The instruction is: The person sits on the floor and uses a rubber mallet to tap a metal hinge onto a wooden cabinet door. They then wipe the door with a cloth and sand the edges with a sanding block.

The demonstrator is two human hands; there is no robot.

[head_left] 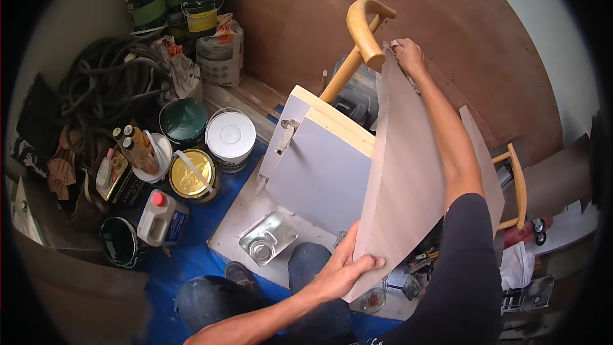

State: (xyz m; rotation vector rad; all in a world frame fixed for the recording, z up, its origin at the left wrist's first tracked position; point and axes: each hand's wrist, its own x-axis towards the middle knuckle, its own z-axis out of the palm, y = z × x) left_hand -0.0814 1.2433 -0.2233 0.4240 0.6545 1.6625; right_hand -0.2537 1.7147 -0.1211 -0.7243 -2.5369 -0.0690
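Note:
A long grey-beige board (405, 160) stands tilted in front of me, its narrow edge turned to the left. My left hand (345, 271) grips its near lower corner, thumb on the face and fingers round the edge. At the far top end, my right hand (408, 57) is closed on a pale thin sheet (391, 46) pressed to the edge; whether it is cloth or abrasive paper I cannot tell. Behind the board stands a lilac-grey panel (325, 172) with a bare wood edge and metal hinges (287, 136). A curved wooden chair rail (365, 32) rises beyond it.
To the left on a blue sheet (167, 281) are a white-lidded bucket (230, 134), a gold-lidded can (191, 174), a red-capped jug (163, 219) and bottles (140, 153). A metal tin (268, 237) lies near my knees. Coiled hoses (112, 83) and stacked pails (145, 0) fill the back left.

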